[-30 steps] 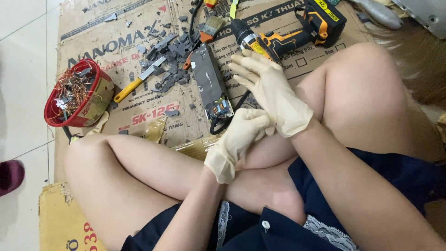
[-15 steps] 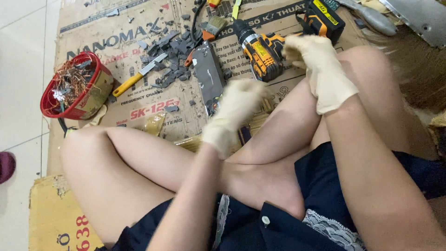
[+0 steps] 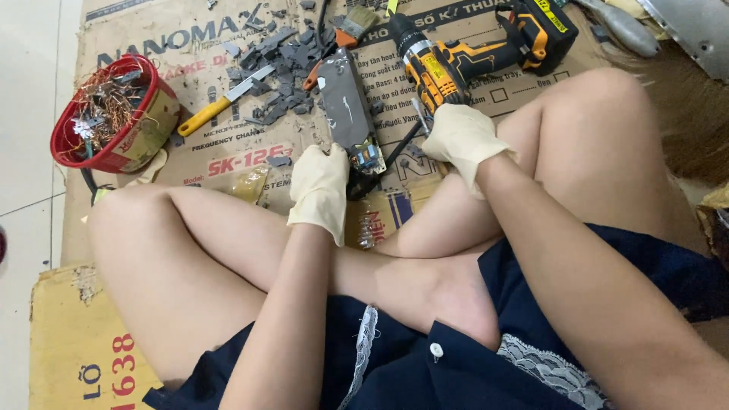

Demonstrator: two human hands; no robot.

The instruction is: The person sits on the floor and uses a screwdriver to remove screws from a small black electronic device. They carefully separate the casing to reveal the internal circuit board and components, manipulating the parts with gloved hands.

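A: What sits far left?

B: A red basket [image 3: 114, 114] of copper wire scraps, on the cardboard sheet [image 3: 228, 144] covering the floor. Next, a yellow-handled chisel [image 3: 220, 102] beside a heap of grey metal bits [image 3: 277, 53].

A: And the hands?

B: The gloved left hand [image 3: 319, 186] has its fingers curled onto the near end of a long grey circuit unit [image 3: 345, 106] lying flat. The gloved right hand [image 3: 463, 137] wraps its fingers around the yellow cordless drill [image 3: 456, 61], just right of that unit.

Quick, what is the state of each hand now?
Left hand: rests on the grey board, grip hidden.
Right hand: closed around the drill.
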